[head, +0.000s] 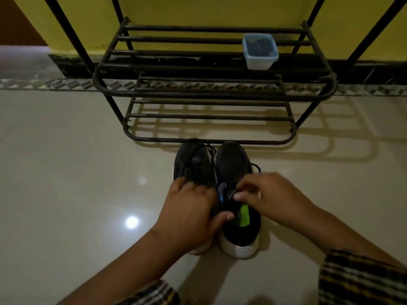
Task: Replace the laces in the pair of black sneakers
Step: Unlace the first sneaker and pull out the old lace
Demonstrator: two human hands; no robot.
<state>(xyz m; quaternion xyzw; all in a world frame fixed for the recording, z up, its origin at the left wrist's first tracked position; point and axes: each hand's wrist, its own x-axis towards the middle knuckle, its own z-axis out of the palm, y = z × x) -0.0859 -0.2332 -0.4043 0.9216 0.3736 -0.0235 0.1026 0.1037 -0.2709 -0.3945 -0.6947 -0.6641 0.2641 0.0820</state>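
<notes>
- 2 black sneakers stand side by side on the pale tiled floor (pixel 66 172), toes pointing at a black metal shoe rack (pixel 211 89) just beyond them.
- The left sneaker (pixel 193 166) has its black lace (pixel 203 150) lying loose over the toe.
- The left hand (pixel 189 212) rests across the back of that sneaker, fingers spread over its top, thumb reaching onto the collar of the right sneaker (pixel 233 166).
- The right hand (pixel 268 194) hovers over the right sneaker's tongue, fingertips pinching something dark there, seemingly a lace; blur hides the detail.
- A green label (pixel 244 215) shows inside the right sneaker.
- A small clear plastic box (pixel 259 51) with dark contents sits on the rack's upper shelf.
- Both sleeves are plaid.
</notes>
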